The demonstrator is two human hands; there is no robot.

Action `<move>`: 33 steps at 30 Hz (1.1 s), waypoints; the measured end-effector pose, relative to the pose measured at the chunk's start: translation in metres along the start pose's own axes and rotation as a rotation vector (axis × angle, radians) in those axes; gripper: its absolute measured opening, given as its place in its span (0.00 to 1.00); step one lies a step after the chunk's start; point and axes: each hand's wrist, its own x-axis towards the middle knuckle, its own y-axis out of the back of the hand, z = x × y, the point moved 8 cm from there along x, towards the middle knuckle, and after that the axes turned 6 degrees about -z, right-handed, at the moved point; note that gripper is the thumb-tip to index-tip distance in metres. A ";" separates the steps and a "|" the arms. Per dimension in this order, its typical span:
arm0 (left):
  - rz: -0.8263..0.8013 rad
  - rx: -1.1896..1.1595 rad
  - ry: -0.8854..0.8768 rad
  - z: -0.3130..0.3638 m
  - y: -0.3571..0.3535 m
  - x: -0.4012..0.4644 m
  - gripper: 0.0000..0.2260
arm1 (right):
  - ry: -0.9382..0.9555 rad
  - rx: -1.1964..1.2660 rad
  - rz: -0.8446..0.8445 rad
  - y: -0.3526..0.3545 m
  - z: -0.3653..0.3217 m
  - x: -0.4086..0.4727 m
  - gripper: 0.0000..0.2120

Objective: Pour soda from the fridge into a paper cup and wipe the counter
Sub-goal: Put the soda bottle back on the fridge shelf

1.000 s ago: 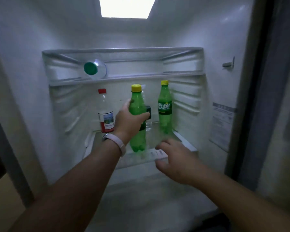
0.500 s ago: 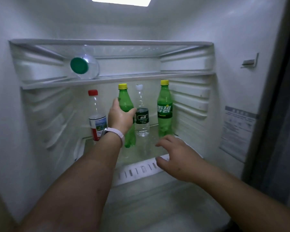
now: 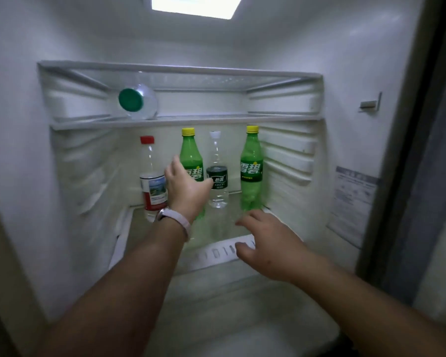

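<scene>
Inside the open fridge, a green soda bottle [image 3: 191, 153] with a yellow cap stands upright on the lower shelf [image 3: 216, 251]. My left hand [image 3: 187, 188], with a pale wristband, is in front of the bottle's lower half. Its fingers lie to the bottle's left and the thumb stretches right, spread wider than the bottle. A second green soda bottle [image 3: 251, 166] stands further right. Below that bottle, my right hand [image 3: 268, 246] hovers over the shelf's front edge with its fingers apart, holding nothing. No paper cup or counter is in view.
A clear water bottle with a dark label [image 3: 217, 176] stands between the two soda bottles. A red-capped bottle [image 3: 151, 173] is at the left. On the upper shelf lies a clear bottle with a green cap [image 3: 137, 101]. The fridge's door frame [image 3: 397, 176] runs down the right.
My left hand carried the left soda bottle deeper into the fridge and stood it on the shelf, and its fingers have loosened. The right hand has barely moved.
</scene>
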 end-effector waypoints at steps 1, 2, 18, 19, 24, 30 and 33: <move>-0.019 0.040 -0.065 0.007 0.001 -0.012 0.41 | 0.000 -0.007 0.006 0.002 -0.002 -0.002 0.24; -0.064 0.060 -0.131 0.014 0.001 -0.026 0.37 | 0.000 -0.013 0.013 0.004 -0.004 -0.005 0.24; -0.245 0.873 -0.539 0.036 0.066 -0.224 0.28 | 0.120 -0.039 -0.043 0.012 -0.034 -0.089 0.25; -0.242 0.874 -0.512 0.035 0.072 -0.235 0.28 | 0.132 -0.029 -0.052 0.012 -0.038 -0.094 0.26; -0.229 0.873 -0.485 0.042 0.101 -0.285 0.28 | 0.158 -0.024 -0.087 0.015 -0.054 -0.120 0.26; -0.200 0.868 -0.459 0.057 0.133 -0.325 0.29 | 0.136 -0.057 -0.100 0.024 -0.068 -0.157 0.26; -0.155 0.785 -0.450 0.066 0.152 -0.348 0.27 | 0.119 -0.083 -0.101 0.032 -0.078 -0.186 0.25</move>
